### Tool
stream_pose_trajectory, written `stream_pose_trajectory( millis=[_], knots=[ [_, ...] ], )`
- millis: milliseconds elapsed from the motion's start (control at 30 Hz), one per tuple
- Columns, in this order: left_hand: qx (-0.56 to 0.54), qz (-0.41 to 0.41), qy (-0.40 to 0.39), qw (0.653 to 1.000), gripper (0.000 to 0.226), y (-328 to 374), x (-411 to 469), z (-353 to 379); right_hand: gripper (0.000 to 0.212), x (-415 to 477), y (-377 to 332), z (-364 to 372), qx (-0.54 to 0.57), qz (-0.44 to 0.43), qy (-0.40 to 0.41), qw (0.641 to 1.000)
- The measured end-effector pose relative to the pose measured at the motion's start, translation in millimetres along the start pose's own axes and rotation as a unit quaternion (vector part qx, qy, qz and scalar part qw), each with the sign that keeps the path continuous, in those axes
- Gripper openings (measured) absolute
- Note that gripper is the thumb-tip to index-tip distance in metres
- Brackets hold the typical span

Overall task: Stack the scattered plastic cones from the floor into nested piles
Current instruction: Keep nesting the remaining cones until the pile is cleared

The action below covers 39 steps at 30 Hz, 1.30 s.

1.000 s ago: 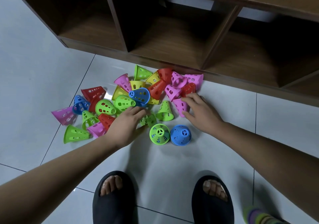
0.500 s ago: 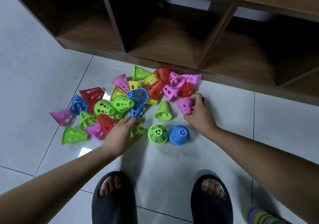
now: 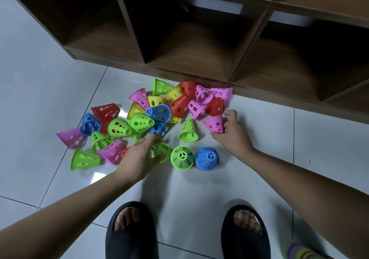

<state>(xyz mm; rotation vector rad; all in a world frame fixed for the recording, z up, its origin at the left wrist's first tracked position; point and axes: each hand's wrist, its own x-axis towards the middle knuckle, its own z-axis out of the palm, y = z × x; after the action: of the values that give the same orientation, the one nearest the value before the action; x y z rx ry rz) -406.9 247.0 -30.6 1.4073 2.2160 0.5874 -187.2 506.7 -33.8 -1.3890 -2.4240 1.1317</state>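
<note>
Several perforated plastic cones (image 3: 139,117) in pink, green, red, yellow and blue lie scattered on the white tile floor. My right hand (image 3: 233,137) grips a pink cone (image 3: 214,123) at the right edge of the pile, its wide end tipped up. My left hand (image 3: 139,159) reaches over a green cone (image 3: 162,151) lying on its side, fingers above it and thumb below. Just right of that, a green cone (image 3: 182,158) and a blue cone (image 3: 207,158) stand upright side by side. Another green cone (image 3: 188,128) stands upright behind them.
A dark wooden shelf unit (image 3: 179,67) with open compartments runs along the far side, right behind the pile. My two feet in black slippers (image 3: 129,230) stand near the bottom edge. A nested multicoloured stack (image 3: 297,252) shows at the bottom right corner.
My right hand has taken hold of the pink cone and tipped it up off the floor. My left hand has slid back and closed over the lying green cone.
</note>
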Motion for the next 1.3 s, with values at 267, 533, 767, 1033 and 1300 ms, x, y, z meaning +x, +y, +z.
stream_pose_trajectory(
  millis=[267, 533, 767, 1033, 1300],
  knots=[
    [-0.020, 0.035, 0.058, 0.997, 0.055, 33.2, 3.7, -39.6, 0.035, -35.5, -7.1, -33.1, -0.048, 0.044, -0.034, 0.997],
    [-0.061, 0.064, 0.087, 0.992, 0.053, 70.2, -5.0, -76.0, 0.023, -71.4, -32.2, -62.3, -0.032, -0.019, 0.020, 0.999],
    [-0.058, 0.166, 0.039, 0.984, 0.056, 87.9, -11.3, -67.2, 0.016, -105.6, -58.7, -78.2, 0.009, -0.158, 0.069, 0.985],
    [0.005, 0.192, -0.027, 0.981, 0.049, 64.4, -4.5, -17.6, 0.033, -107.0, -39.5, -33.7, -0.104, -0.181, -0.039, 0.977],
    [-0.026, 0.147, -0.048, 0.988, 0.055, 58.4, -0.5, -19.9, 0.046, -94.4, -30.4, -29.8, -0.126, -0.194, -0.072, 0.970]
  ],
)
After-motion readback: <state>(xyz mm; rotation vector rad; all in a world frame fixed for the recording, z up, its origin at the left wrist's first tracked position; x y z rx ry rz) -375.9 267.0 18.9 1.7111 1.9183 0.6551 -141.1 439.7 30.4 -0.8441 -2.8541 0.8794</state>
